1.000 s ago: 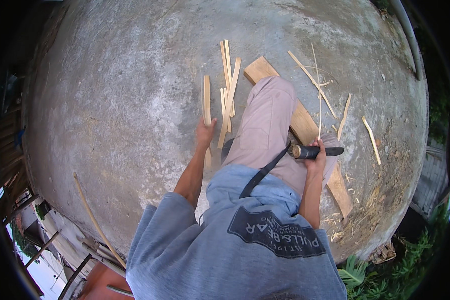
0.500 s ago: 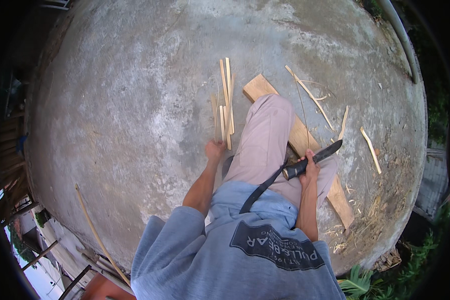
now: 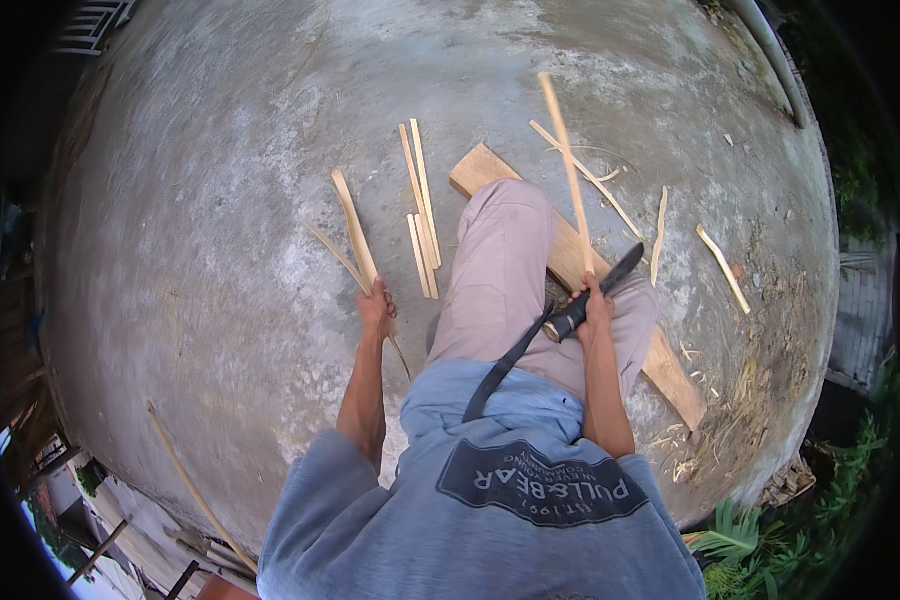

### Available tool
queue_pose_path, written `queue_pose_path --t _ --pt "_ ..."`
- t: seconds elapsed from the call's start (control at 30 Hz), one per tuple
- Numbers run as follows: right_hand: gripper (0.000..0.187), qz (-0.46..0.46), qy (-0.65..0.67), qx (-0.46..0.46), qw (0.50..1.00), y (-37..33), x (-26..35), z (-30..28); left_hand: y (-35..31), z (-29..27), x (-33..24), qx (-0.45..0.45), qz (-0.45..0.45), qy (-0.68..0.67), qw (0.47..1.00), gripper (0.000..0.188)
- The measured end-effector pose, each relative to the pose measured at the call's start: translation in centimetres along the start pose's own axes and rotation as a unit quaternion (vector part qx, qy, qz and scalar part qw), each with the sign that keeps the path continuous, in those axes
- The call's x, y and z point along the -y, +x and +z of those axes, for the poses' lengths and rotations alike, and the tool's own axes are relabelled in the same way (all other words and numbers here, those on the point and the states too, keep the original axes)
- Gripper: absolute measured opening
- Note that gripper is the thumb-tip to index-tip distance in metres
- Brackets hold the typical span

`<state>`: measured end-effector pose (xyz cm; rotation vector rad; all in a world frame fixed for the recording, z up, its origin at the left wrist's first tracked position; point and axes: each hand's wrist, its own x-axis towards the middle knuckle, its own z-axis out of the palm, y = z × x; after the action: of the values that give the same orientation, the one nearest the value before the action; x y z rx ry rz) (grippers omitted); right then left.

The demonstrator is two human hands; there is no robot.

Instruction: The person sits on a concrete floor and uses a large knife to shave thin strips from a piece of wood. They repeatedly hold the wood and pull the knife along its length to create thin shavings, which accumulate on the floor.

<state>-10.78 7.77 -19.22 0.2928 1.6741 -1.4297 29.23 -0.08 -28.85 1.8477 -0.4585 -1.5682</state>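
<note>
My left hand (image 3: 377,310) is closed around two wooden strips, a broader one (image 3: 354,225) and a thinner one (image 3: 332,248), which fan apart above the fist. A thin tail hangs below it. My right hand (image 3: 597,308) grips a large dark-bladed knife (image 3: 625,265) by its black handle, together with a long pale wooden strip (image 3: 567,165) that points away from me. Several cut strips (image 3: 419,190) lie side by side on the concrete between my left hand and my raised knee. Under my legs, a thick wooden board (image 3: 570,255) lies slantwise.
Loose sticks (image 3: 722,268) and shavings (image 3: 685,465) are scattered over the concrete floor (image 3: 240,220) to the right. A long pole (image 3: 195,480) lies at the lower left. Plants (image 3: 740,540) border the lower right edge, and a pipe (image 3: 770,60) runs along the upper right.
My left hand has moved left, away from the lying strips, with its two strips now spread apart. The strip in my right hand has turned to show its broad side. The knife stays in that hand.
</note>
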Motion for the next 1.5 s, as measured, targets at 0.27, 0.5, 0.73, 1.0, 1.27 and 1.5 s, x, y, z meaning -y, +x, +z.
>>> queue_pose_path --t 0.27,0.5,0.73,1.0,1.27,1.5 --pt "0.015 0.031 -0.062 -0.039 0.997 3.6 -1.2 1.2 3.7 -2.3 3.3 0.000 -0.144 0.009 0.990 0.040" --pt "0.031 0.001 0.014 0.032 0.999 1.7 -0.7 0.4 -0.2 0.9 2.0 -0.017 0.059 -0.019 0.998 0.026" --pt "0.054 0.011 0.020 0.034 0.999 -0.1 0.4 -0.3 3.1 6.7 0.1 -0.091 0.089 0.052 0.991 0.027" --pt "0.060 -0.013 0.055 0.031 0.998 -2.8 1.0 -2.2 3.3 10.2 1.7 -0.166 0.228 0.331 0.901 0.048" --pt "0.051 -0.019 0.058 0.031 0.998 -1.9 0.1 -2.9 3.4 10.1 2.6 -0.140 0.193 0.366 0.899 0.043" --pt "0.043 -0.027 0.084 0.028 0.996 -1.6 0.0 -3.3 3.9 11.1 3.3 -0.109 0.225 0.269 0.930 0.031"
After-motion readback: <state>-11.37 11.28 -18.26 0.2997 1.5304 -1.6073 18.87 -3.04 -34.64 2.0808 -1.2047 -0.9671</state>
